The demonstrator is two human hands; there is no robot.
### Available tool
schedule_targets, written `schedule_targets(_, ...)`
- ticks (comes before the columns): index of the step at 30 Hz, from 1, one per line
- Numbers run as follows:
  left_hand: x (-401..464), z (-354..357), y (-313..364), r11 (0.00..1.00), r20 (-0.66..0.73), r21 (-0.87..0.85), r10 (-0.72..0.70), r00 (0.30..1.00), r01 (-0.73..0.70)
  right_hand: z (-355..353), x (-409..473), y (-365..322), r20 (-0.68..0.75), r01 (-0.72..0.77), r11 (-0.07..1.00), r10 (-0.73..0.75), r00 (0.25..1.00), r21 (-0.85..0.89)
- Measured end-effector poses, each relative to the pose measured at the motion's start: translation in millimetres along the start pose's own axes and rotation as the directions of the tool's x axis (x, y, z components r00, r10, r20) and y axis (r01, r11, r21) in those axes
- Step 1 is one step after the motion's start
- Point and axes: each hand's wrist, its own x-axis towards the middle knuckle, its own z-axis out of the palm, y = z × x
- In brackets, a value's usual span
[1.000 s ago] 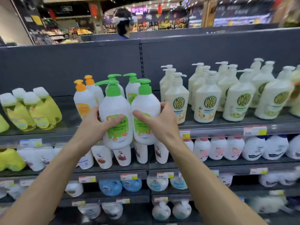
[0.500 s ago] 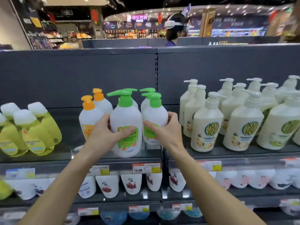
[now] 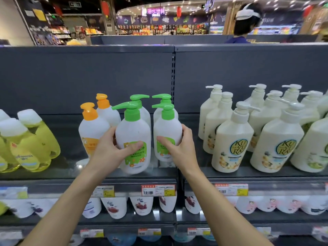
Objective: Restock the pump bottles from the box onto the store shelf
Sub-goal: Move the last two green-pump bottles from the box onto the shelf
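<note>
Two white pump bottles with green pumps and green labels stand at the front of the grey top shelf (image 3: 58,173). My left hand (image 3: 110,151) wraps the left green-pump bottle (image 3: 133,132), thumb across its label. My right hand (image 3: 181,150) grips the right green-pump bottle (image 3: 166,128), which sits a little further back. Two more green-pump bottles (image 3: 162,98) stand directly behind them. The box is out of view.
Two orange-pump bottles (image 3: 92,128) stand just left of my left hand, yellow bottles (image 3: 35,139) further left. Cream pump bottles (image 3: 232,139) fill the shelf to the right. Lower shelves hold white pouches (image 3: 142,205). A person stands beyond the shelf unit (image 3: 246,20).
Both hands carried the two green-pump bottles forward and set them down on the top shelf in front of the others. The camera has moved closer to the shelf.
</note>
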Motion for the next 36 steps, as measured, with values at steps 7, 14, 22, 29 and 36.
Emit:
schedule_targets(7,4.4,5.0,-5.9,1.000,-0.024,0.028,0.005,1.000,-0.005,-5.0,-5.2,4.4,0.061,-0.036,0.983,0.048,0.997,-0.179)
schedule_targets(14,15.4,4.1,-13.4,0.999,-0.025,0.017,0.037,0.999,-0.037,-55.8,-28.7,5.7,0.227,0.068,0.731,0.121,0.966,-0.679)
schedule_targets(22,23.8,14.9,-25.6,0.998,-0.082,-0.045,0.035,0.996,-0.039,-61.5,-49.7,33.6,0.328,0.255,0.442,0.096,0.940,-0.860)
schedule_targets(29,19.4,13.8,-25.1,0.990,-0.031,0.107,0.100,0.995,-0.096,-60.8,-51.1,34.3,0.333,0.276,0.389,0.087,0.939,-0.879)
schedule_targets(36,24.5,11.9,-22.9,0.967,-0.010,0.239,0.097,0.995,-0.092,-60.6,-51.5,34.6,0.335,0.281,0.371,0.089,0.938,-0.885)
